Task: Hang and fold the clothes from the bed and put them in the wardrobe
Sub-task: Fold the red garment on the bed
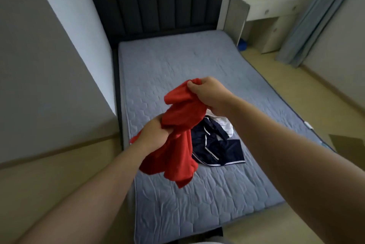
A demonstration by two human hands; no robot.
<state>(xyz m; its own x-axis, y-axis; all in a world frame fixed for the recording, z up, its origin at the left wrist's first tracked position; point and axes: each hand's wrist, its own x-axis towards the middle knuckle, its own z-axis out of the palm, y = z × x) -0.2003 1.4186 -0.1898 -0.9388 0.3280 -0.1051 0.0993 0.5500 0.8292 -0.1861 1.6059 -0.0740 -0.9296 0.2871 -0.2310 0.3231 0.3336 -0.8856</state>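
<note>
Pale walls and a tan floor framed one bed in the head view, its grey-blue quilted mattress running up to a dark padded headboard. One grey-blue curtain hung at the far right, beside a light desk.

Three garments showed. One red garment was held up in the air above the mattress, bunched and hanging down in folds. One navy garment with white trim lay spread on the mattress, just behind the red one. One white garment lay crumpled touching the navy one's far edge, partly hidden by the right forearm.

Both bare arms reached forward over the foot of the bed. The left hand, lower and nearer, had its fingers curled round a bunch of red cloth. The right hand, higher and farther, pinched the garment's top edge between thumb and curled fingers.
</note>
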